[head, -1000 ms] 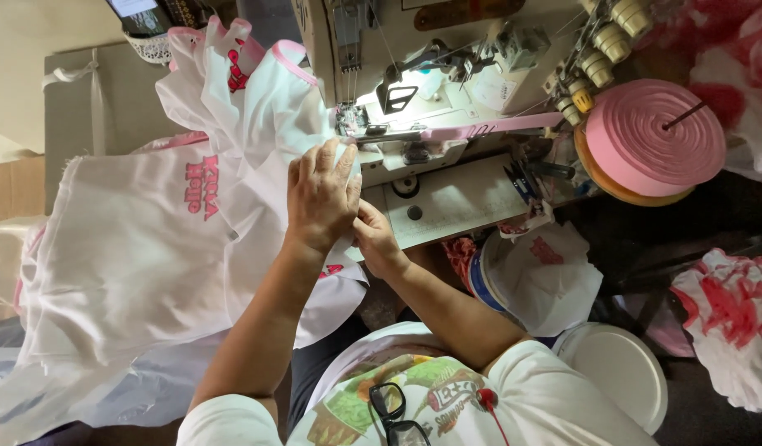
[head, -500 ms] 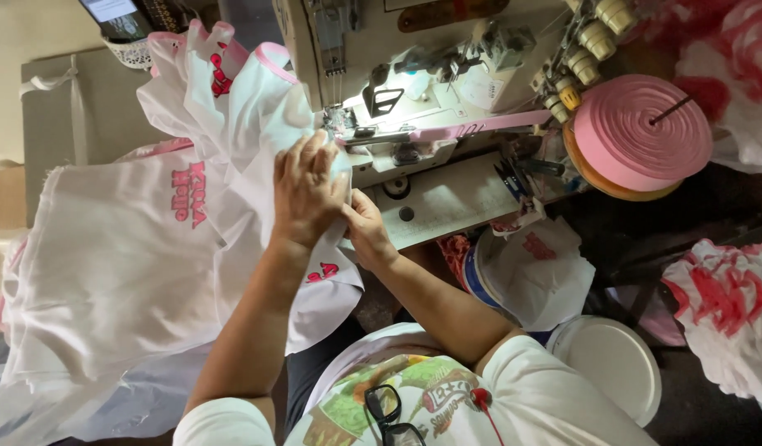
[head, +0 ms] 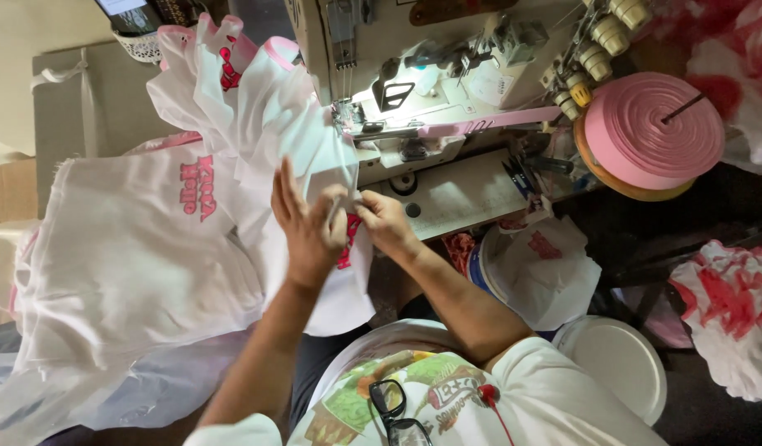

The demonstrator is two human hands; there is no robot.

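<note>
Left hand (head: 308,227) laid flat on the white garment (head: 290,140), fingers spread and pointing far toward the sewing machine (head: 414,91), thumb pressed in toward the other hand. Right hand (head: 383,221) just to the right, touching the left at the fingertips, fingers curled and pinching a fold of the same white cloth between them. Garment bunched up at the left of the machine's needle area, its edge trimmed in pink, with red print showing in the folds; lower part hanging down over the near edge of the table toward the lap. Further white garments with pink lettering (head: 125,248) piled to the left, spreading over the near left of the scene. Pink strip (head: 480,124) running from the needle area rightward to a big roll of pink tape (head: 650,132) at the far right of the table. Cream thread spools (head: 608,33) behind the roll. Round white lid (head: 616,359) low at the right, near the floor, and a bucket holding white cloth (head: 538,268) just to its left. Red-and-white fabric (head: 728,297) heaped at the right edge. Black glasses (head: 393,409) hooked on the shirt collar at the near bottom.
</note>
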